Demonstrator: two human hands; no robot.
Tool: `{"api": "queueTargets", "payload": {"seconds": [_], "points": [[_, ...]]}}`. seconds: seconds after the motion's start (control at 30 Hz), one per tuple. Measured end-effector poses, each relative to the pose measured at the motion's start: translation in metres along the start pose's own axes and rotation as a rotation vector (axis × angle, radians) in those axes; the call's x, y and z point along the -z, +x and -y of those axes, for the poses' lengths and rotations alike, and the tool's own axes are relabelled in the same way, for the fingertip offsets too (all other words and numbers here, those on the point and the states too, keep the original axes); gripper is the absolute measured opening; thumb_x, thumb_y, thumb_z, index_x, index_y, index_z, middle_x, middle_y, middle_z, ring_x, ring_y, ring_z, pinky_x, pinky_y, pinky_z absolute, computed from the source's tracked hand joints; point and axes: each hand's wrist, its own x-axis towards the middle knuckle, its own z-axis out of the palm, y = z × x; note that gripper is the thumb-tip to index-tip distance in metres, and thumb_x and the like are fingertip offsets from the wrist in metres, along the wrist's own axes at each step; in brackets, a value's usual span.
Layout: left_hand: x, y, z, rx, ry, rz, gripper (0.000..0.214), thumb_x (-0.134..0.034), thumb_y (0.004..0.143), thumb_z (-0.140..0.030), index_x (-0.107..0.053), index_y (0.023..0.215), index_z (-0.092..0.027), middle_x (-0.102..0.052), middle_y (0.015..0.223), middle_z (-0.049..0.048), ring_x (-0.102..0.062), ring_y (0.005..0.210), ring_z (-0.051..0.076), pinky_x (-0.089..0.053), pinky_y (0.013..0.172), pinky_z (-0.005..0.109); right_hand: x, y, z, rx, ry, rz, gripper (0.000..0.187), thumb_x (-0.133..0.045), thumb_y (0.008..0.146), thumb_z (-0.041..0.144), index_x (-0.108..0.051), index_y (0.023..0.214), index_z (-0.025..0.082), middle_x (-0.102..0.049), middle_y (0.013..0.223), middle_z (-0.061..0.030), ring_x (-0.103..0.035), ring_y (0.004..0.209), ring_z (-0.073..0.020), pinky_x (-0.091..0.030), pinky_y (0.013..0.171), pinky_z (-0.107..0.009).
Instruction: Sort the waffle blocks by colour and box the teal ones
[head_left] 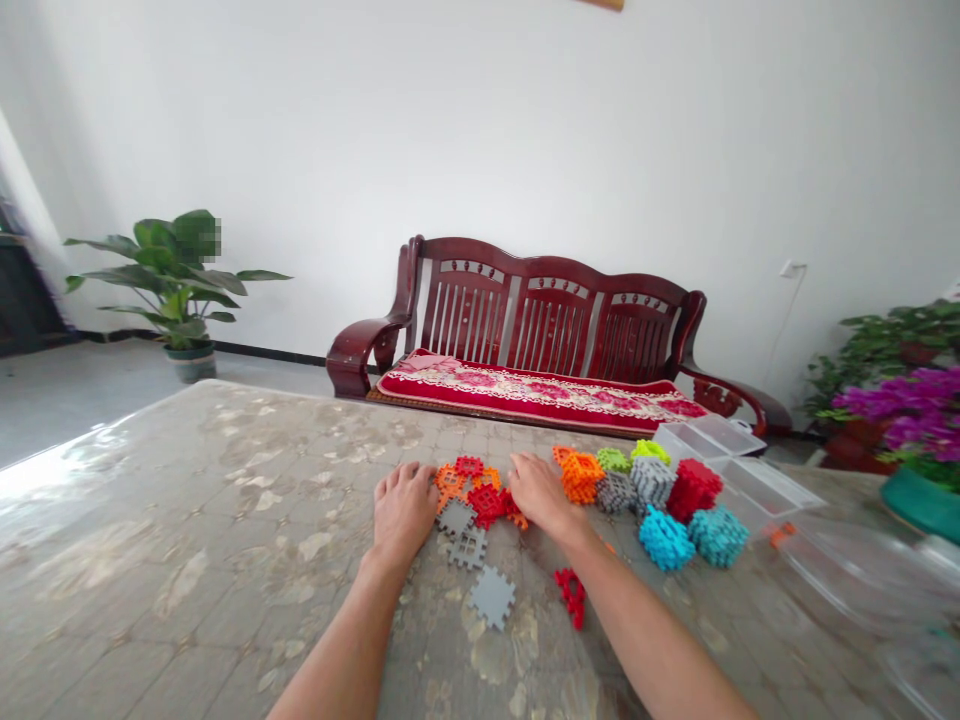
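My left hand (403, 505) lies palm down on the table, fingers stretched forward and touching orange flat puzzle pieces (452, 482). My right hand (538, 492) rests palm down too, fingers curved over red pieces (491, 502) and orange ones. Between both hands lie grey flat pieces (468, 545), with another grey piece (493, 597) closer to me. A red piece (571, 592) sits beside my right forearm. Assembled cubes stand to the right: orange (581, 474), grey (651, 480), red (694, 488), and two blue ones (665, 538).
A clear plastic box (739, 470) and lid (862, 570) sit at the table's right. The table (187, 520) has a patterned glossy cover. Beyond it stand a red wooden bench (540, 350), a leafy plant (176, 280) on the left and purple flowers (911, 405) on the right.
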Motion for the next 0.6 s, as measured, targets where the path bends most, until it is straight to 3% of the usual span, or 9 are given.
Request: {"api": "queueTargets", "payload": {"seconds": [0.1, 0.27, 0.6], "points": [[0.0008, -0.0001, -0.0002, -0.006, -0.004, -0.004, 0.039, -0.043, 0.092, -0.024, -0.068, 0.122, -0.026, -0.063, 0.135, 0.0095, -0.055, 0.125, 0.027, -0.039, 0.106, 0.043, 0.0033, 0.0051, -0.0052, -0.042, -0.040, 0.026, 0.038, -0.045, 0.091, 0.011, -0.064, 0.124, 0.014, -0.066, 0.129, -0.0178, -0.060, 0.121, -0.0256, -0.041, 0.100, -0.034], [-0.0004, 0.0001, 0.0003, -0.006, -0.011, -0.006, 0.038, -0.044, 0.092, -0.025, -0.068, 0.122, -0.026, -0.063, 0.135, 0.0097, -0.055, 0.125, 0.026, -0.039, 0.106, 0.043, 0.0053, 0.0074, -0.0103, -0.058, -0.075, 0.100, 0.031, -0.054, 0.086, 0.013, -0.070, 0.112, 0.020, -0.073, 0.114, -0.0125, -0.066, 0.110, -0.0265, -0.046, 0.090, -0.034], [0.0021, 0.0000, -0.0003, -0.017, -0.005, -0.017, 0.039, -0.043, 0.092, -0.025, -0.069, 0.121, -0.024, -0.064, 0.132, 0.0108, -0.057, 0.122, 0.026, -0.041, 0.104, 0.043, 0.0112, -0.0022, -0.0029, -0.033, -0.058, 0.017, 0.037, -0.059, 0.080, 0.015, -0.065, 0.116, 0.013, -0.072, 0.112, -0.0177, -0.067, 0.106, -0.0301, -0.047, 0.087, -0.035]]}}
